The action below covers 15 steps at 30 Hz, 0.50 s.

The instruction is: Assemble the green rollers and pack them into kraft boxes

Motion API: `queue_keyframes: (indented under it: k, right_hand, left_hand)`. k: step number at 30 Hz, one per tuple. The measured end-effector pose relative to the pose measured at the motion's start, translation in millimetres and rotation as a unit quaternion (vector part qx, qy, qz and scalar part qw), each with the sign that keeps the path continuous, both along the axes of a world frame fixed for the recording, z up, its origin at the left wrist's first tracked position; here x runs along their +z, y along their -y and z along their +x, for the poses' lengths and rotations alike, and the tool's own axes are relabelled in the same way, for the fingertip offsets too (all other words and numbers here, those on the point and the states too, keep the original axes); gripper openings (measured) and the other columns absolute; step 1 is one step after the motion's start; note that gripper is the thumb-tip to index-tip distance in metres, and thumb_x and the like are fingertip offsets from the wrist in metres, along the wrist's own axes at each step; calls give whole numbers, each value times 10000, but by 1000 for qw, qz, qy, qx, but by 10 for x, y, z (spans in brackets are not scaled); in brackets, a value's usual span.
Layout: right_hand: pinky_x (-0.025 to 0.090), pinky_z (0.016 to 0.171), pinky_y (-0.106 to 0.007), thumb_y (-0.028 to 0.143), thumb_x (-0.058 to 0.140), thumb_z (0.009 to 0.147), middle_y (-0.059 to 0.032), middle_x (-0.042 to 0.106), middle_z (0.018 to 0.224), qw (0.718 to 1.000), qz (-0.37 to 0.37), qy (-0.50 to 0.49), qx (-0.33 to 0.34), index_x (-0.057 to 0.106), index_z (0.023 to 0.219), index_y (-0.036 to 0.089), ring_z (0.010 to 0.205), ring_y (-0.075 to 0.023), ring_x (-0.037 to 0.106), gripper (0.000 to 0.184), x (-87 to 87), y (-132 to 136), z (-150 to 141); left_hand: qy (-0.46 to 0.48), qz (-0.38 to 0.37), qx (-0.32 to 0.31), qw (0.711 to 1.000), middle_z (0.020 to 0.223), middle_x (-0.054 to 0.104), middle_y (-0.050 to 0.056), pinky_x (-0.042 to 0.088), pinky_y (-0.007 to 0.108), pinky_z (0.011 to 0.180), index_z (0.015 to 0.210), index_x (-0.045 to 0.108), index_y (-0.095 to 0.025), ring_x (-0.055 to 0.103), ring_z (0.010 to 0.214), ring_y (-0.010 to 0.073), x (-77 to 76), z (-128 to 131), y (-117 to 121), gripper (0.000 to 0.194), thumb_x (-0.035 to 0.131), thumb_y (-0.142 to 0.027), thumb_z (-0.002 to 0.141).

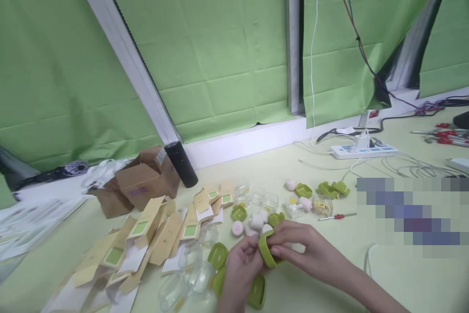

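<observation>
My right hand (298, 242) grips a small olive-green plastic shell (266, 250) by its rim, with the thumb on the near side. Against the shell's left edge, my left hand (244, 259) has its fingers curled and pinched on it. Beneath and beside my left hand lie more green shells (217, 255), one of them partly hidden by the wrist. White and pale pink rounded pieces (238, 228) sit just beyond my fingers. Left of my left hand are several clear plastic covers (201, 276).
Opened yellow cartons (166, 239) spread across the left. A brown cardboard box (148, 178) and a black cylinder (181, 164) stand behind. A red-handled screwdriver (337, 217) lies to the right. Farther back are a power strip (344, 152) and loose cables. Part of the right side is pixelated.
</observation>
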State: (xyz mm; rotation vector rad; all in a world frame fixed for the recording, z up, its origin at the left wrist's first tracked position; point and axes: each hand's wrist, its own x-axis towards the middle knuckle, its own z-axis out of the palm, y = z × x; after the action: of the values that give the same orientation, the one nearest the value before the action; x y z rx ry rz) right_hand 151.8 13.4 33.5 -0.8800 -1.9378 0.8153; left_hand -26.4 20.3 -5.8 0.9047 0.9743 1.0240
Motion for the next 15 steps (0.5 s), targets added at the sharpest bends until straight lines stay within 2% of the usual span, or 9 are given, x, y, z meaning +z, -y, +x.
queue_keyframes:
  k: [1, 4, 5, 6, 9, 11, 15]
  right_hand:
    - [504, 758, -280, 271, 597, 841, -47, 626, 965, 1000, 4, 6, -6, 663, 968, 233, 884, -169, 595, 148, 29, 24, 23]
    - [443, 931, -354, 292, 749, 683, -81, 497, 1266, 996, 46, 73, -8, 492, 1260, 260, 1142, -239, 486, 632, 92, 75, 56]
    - [418, 964, -364, 283, 762, 668, -74, 479, 1303, 993, 58, 101, 13, 438, 1308, 277, 1183, -243, 457, 718, 103, 79, 54]
    - [407, 976, -359, 271, 749, 689, -59, 496, 1299, 990, 67, 122, 36, 419, 1319, 291, 1188, -232, 456, 712, 109, 77, 47]
    - [441, 909, -307, 231, 648, 801, -30, 606, 1151, 984, 97, 131, 70, 471, 1243, 279, 1070, -178, 534, 479, 110, 57, 22]
    - [447, 890, -304, 248, 635, 819, -38, 617, 1131, 983, 125, 117, 65, 466, 1234, 264, 1046, -177, 542, 449, 106, 63, 15]
    - [460, 889, -303, 272, 643, 822, -41, 612, 1134, 985, 135, 106, 30, 458, 1233, 269, 1063, -179, 544, 451, 107, 130, 78]
  left_hand:
    - [0, 7, -6, 1000, 747, 683, 77, 475, 225, 530, 731, 644, -123, 615, 644, 159, -35, 0, -11, 413, 825, -427, 517]
    - [0, 34, -30, 999, 755, 662, 59, 443, 211, 472, 828, 652, -137, 588, 630, 154, -101, 15, -25, 423, 784, -439, 562]
    - [-2, 47, -33, 998, 745, 653, 48, 444, 208, 488, 843, 654, -141, 582, 641, 149, -107, 19, -26, 409, 779, -416, 567]
    - [-4, 59, -31, 998, 725, 642, 36, 446, 204, 515, 831, 654, -142, 575, 649, 141, -105, 22, -24, 381, 779, -384, 565]
    - [-6, 59, -17, 998, 618, 587, -4, 416, 184, 527, 654, 602, -139, 513, 578, 93, -69, 37, -13, 291, 787, -323, 524]
    - [-3, 39, -10, 999, 575, 544, -22, 382, 175, 495, 595, 551, -146, 469, 531, 74, -37, 68, 0, 309, 786, -332, 519]
    - [-5, 42, -32, 999, 595, 532, -21, 381, 188, 490, 639, 538, -163, 478, 527, 84, 28, 161, 38, 331, 762, -399, 579]
